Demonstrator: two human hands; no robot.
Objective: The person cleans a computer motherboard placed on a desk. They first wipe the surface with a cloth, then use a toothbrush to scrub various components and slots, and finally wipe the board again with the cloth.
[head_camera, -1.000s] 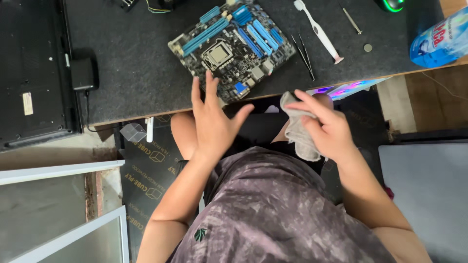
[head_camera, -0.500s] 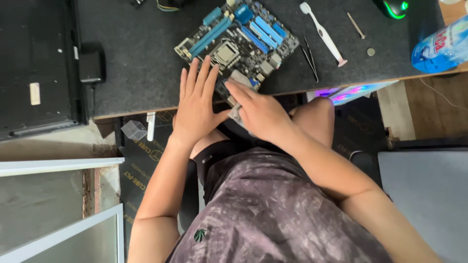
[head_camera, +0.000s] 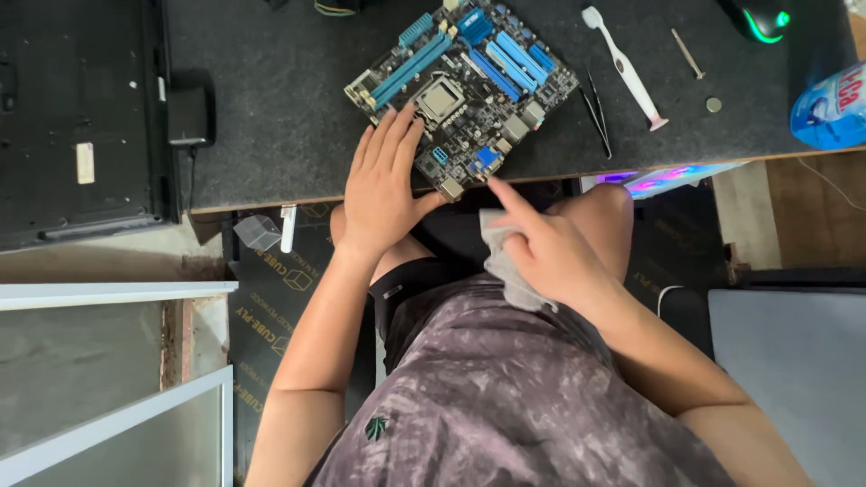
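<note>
the motherboard (head_camera: 465, 86) lies flat on the dark worktop (head_camera: 271, 117), near its front edge, turned at a slant so that its long axis runs from lower left to upper right; the blue slots (head_camera: 410, 65) follow that same diagonal, the square socket (head_camera: 439, 95) sits about mid-board, and the corner with the blue port (head_camera: 485, 158) points toward the person. the left hand (head_camera: 383, 185) rests flat on the board's near left corner, fingers spread apart and gripping nothing, fingertips reaching up beside the socket. the right hand (head_camera: 546, 252) is closed around a crumpled grey cloth (head_camera: 505, 266), with its forefinger stretched out toward the board's near corner, just short of it or barely touching; which one cannot be told. half a second ago that hand lay against the board beside the left one with the cloth hidden under it; now it has drawn back off the edge over the lap, and the left hand has stayed in place. to the right of the board lie dark tweezers (head_camera: 595, 113), a white toothbrush (head_camera: 624, 68), a small screwdriver (head_camera: 687, 52) and a coin cell (head_camera: 713, 105), all apart from it. a blue bottle (head_camera: 830, 108) lies at the right edge, and a black computer case (head_camera: 77, 117) stands at the left.
</note>
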